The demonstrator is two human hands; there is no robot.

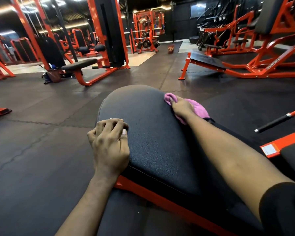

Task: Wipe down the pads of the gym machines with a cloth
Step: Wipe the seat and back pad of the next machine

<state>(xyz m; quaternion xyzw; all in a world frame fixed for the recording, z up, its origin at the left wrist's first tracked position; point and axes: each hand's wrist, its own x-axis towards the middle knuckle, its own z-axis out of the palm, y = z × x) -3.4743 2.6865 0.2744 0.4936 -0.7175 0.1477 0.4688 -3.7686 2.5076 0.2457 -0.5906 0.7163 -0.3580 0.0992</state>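
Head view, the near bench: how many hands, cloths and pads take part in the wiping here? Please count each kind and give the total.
Hands: 2 (left hand, right hand)
Pink cloth: 1
Black bench pad: 1
Total: 4

Black pad (152,133), rounded at the far end, sits on an orange frame (143,189). Left hand (109,143) rests with bent fingers on its left edge. Right hand (181,106), farther out, presses a pink cloth (196,106) to the right edge; the cloth bunches past that hand's fingertips and right side. Dark rubber floor mats (41,116) below, seams left of the left hand.
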